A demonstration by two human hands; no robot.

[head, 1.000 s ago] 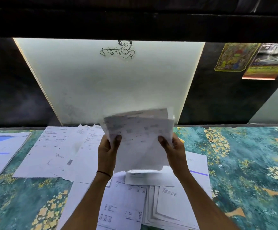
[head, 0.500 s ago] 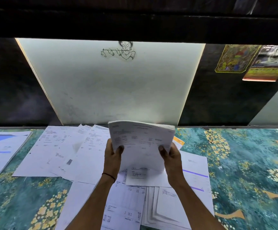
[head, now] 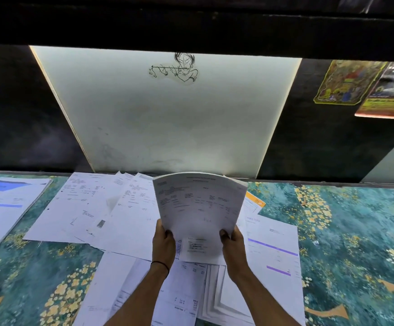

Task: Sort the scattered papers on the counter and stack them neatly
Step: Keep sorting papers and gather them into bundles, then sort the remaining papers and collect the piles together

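I hold a sheaf of printed white papers upright over the counter, its top edges lined up and bowed slightly. My left hand grips its lower left edge and my right hand grips its lower right edge. Under my hands lie loose sheets fanned to the left, a fanned pile near me and a sheet with purple bars to the right. An orange-topped slip peeks out behind the sheaf.
The counter has a teal covering with yellow flowers. A separate stack with a blue header lies at the far left. A white panel and dark wall rise behind, with posters at the upper right.
The messy, splayed sheaf has dropped lower toward the counter and its sheets have come together with even edges. Both hands stayed on its lower corners.
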